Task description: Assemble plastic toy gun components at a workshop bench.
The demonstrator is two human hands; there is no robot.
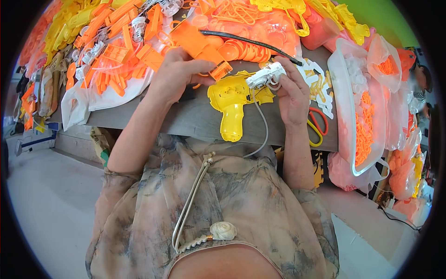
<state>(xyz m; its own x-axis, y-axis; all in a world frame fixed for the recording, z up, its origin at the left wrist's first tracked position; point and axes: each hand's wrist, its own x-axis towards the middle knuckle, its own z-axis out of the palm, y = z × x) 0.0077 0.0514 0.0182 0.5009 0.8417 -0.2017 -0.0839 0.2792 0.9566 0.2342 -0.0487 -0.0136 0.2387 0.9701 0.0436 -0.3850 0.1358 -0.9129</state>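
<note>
My left hand point(175, 76) is closed on an orange plastic box-shaped part point(194, 43), pinching it between thumb and fingers above the grey table. My right hand point(293, 95) grips a small white plastic mechanism point(265, 76), with a thin grey tube point(266, 124) trailing down from it to the table's front edge. Between my hands lies a yellow pistol-shaped shell half point(232, 116), its hollow inside facing up and its handle toward me. The white mechanism is over the shell's right part and hides some of it; whether they touch I cannot tell.
Orange parts point(118, 53) are heaped at left, more orange pieces point(241, 49) lie behind. Scissors point(317, 126) with red and yellow handles rest by my right wrist, near flat white and yellow pieces point(318, 83). A long white tray point(351, 151) holds small orange parts. A black cable point(253, 43) crosses behind.
</note>
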